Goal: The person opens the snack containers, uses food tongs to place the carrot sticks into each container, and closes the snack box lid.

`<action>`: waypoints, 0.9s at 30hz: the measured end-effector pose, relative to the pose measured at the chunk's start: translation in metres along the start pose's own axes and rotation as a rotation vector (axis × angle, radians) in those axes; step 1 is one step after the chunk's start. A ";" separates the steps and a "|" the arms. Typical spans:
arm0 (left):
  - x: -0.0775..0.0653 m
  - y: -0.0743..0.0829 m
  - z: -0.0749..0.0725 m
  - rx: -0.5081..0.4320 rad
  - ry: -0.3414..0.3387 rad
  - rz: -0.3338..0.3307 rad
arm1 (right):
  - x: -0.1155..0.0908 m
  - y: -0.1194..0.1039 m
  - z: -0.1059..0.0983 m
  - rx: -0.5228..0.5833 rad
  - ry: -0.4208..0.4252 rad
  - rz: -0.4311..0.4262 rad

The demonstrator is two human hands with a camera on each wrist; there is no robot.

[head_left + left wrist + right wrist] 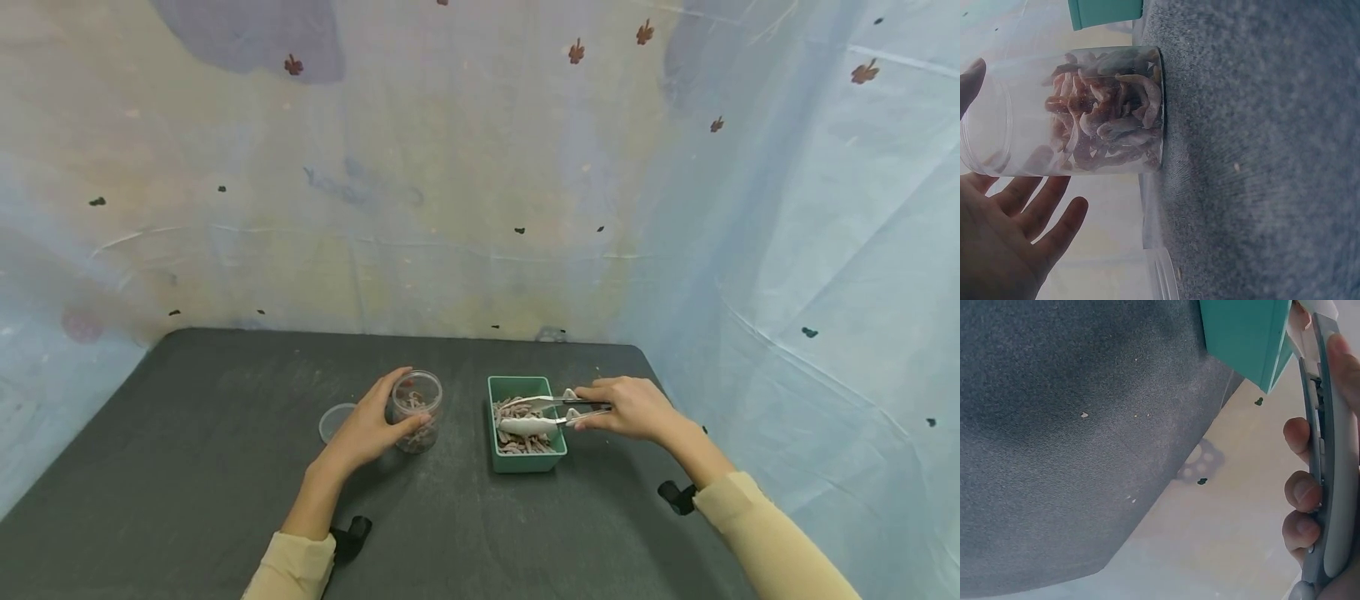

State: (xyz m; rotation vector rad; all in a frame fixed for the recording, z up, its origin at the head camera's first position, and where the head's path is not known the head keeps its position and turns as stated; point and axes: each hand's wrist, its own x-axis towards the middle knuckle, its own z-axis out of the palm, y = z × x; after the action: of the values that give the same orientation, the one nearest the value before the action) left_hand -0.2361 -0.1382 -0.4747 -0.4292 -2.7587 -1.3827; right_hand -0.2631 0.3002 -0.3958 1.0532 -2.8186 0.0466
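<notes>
My left hand (372,425) holds a clear plastic jar (1029,112) near its rim, with the thumb on one side and fingers round the other. The jar stands upright on the table, partly filled with brownish-pink curved strips (1107,112). In my right hand (630,407) is a pair of tongs (1338,469), gripped by the handles. The white tips of the tongs (527,427) are spread apart over a green rectangular box (519,463), which holds more of the same strips (525,445). From the head view I cannot tell whether a strip lies between the tips.
A clear round lid (334,421) lies on the dark grey table (225,483), left of the jar and partly behind my left hand. Small crumbs (1084,415) dot the tabletop. A pale patterned sheet (450,167) hangs behind the table and along its right side.
</notes>
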 end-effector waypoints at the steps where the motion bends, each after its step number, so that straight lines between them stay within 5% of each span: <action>1: 0.000 0.000 0.000 -0.002 0.001 0.002 | -0.001 0.000 0.000 0.010 0.005 0.006; 18: 0.000 -0.002 0.001 -0.002 0.001 0.003 | -0.017 0.005 0.006 0.114 0.097 0.119; 27: 0.000 0.000 0.001 0.000 0.001 0.008 | -0.019 0.008 0.010 0.122 0.169 0.112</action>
State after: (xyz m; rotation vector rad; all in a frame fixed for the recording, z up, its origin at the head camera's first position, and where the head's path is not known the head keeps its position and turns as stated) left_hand -0.2366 -0.1377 -0.4753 -0.4388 -2.7534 -1.3802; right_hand -0.2553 0.3178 -0.4078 0.8674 -2.7464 0.3074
